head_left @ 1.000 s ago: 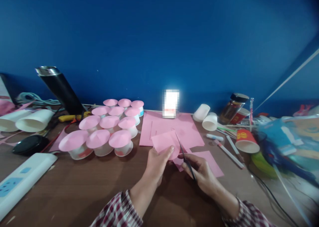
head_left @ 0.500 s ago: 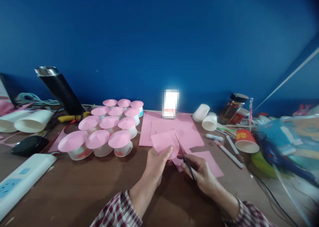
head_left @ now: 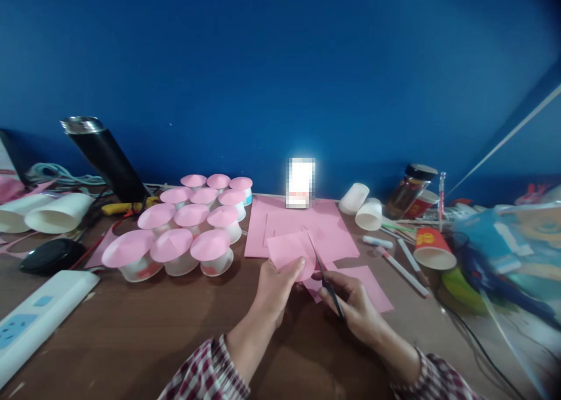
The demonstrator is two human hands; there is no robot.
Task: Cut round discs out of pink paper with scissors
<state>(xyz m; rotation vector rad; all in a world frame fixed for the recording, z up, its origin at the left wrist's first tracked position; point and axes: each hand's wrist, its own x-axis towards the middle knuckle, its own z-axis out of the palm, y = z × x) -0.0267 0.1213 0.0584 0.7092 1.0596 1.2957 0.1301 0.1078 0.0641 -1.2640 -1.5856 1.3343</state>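
Currently your left hand [head_left: 275, 289] pinches a pink paper piece [head_left: 290, 250] by its near edge, thumb on top, raised just above the wooden table [head_left: 131, 335]. Your right hand [head_left: 353, 306] is closed around the scissors [head_left: 323, 274]; the blades meet the piece's right edge. Pink sheets [head_left: 302, 219] lie flat beneath and beyond the piece. Left of them, a cluster of pink-capped cups [head_left: 184, 230]. Right: white cups [head_left: 362, 207] lying on their sides, pens [head_left: 401, 265], a red cup [head_left: 433, 248].
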